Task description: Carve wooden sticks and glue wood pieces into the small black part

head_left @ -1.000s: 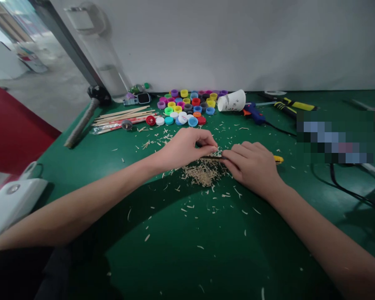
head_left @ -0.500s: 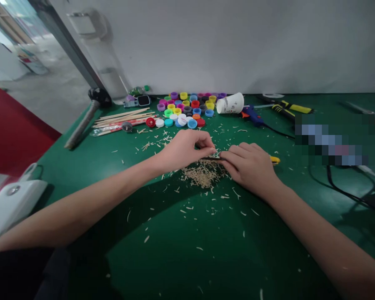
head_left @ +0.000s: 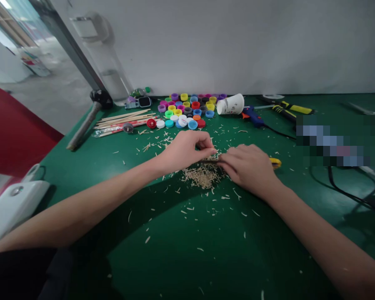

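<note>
My left hand (head_left: 184, 150) pinches one end of a thin dark stick (head_left: 211, 159), fingers closed on it. Right beside it, my right hand (head_left: 248, 166) is closed round a utility knife; only its yellow end (head_left: 275, 162) sticks out past the hand. The two hands nearly touch over a pile of pale wood shavings (head_left: 203, 175) on the green table (head_left: 206, 250). The knife's blade is hidden under my fingers.
Several coloured bottle caps (head_left: 187, 109) lie at the back, with a tipped paper cup (head_left: 231, 104), a blue glue gun (head_left: 253, 116) and yellow-handled tools (head_left: 292, 109). Wooden sticks (head_left: 121, 117) and a hammer (head_left: 87, 118) lie at left. A white device (head_left: 12, 206) sits near left. Black cables (head_left: 346, 187) run at right.
My right hand has slid left along the stick until it almost meets the left hand. The left hand has hardly moved.
</note>
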Demonstrator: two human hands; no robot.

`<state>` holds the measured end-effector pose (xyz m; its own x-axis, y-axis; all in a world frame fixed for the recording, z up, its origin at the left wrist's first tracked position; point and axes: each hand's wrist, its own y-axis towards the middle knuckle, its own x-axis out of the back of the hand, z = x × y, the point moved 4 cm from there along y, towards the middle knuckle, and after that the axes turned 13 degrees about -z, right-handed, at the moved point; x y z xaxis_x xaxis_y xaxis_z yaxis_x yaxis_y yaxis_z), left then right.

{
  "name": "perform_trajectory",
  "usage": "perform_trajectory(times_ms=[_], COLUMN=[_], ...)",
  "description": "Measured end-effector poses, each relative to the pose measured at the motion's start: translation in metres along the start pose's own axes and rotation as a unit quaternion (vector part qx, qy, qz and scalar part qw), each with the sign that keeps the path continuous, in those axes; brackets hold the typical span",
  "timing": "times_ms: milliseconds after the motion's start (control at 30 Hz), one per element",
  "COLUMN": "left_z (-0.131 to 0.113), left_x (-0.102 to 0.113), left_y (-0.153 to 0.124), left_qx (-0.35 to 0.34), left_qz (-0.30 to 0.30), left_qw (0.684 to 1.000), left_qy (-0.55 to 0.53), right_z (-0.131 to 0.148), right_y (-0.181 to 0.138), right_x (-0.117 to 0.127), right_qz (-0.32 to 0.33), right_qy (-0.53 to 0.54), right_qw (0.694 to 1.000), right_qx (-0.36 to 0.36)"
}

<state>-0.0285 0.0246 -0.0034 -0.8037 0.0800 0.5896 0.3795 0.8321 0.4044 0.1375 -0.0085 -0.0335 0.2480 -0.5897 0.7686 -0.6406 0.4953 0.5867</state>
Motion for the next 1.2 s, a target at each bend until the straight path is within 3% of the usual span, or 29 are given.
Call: perform_trajectory(times_ms=[67, 233, 500, 700, 867, 1033, 1200], left_z=[-0.0001, -0.0011, -0.0026, -0.0024, -0.0029, -0.0025, -0.0026], left_x=[-0.0003, -0.0002, -0.001, -0.002, -0.003, -0.0029, -0.0024], left_y=[-0.0001, -0.0004, -0.0018, -0.002, -0.0022, -0.0011, -0.0005], left_qx=[-0.002, -0.006, 0.005, 0.001, 0.0, 0.0, -0.002], left_qz=[0.002, -0.004, -0.004, -0.007, -0.009, -0.014, -0.006], left_qw=[1.0, 1.0, 1.0, 1.0, 1.0, 1.0, 1.0], left_qy=[0.001, -0.006, 0.005, 0.004, 0.015, 0.018, 0.015], right_z=[0.0009, 0.0022, 0.0013, 0.0032, 0.0041, 0.0035, 0.0042], right_y=[0.0001, -0.0015, 0.001, -0.0011, -0.0003, 0.0001, 0.0003], right_x=[-0.0005, 0.0065, -0.0008, 0.0057, 0.0009, 0.0039, 0.0022], right_qz=[0.008, -0.056, 0.009, -0.05, -0.01, -0.045, -0.029], right_qy=[0.002, -0.027, 0.001, -0.022, -0.012, -0.03, -0.018], right_qw=[1.0, 0.998, 1.0, 0.999, 1.0, 0.999, 0.999], right_qx=[0.005, 0.004, 0.011, -0.001, 0.013, 0.005, 0.022])
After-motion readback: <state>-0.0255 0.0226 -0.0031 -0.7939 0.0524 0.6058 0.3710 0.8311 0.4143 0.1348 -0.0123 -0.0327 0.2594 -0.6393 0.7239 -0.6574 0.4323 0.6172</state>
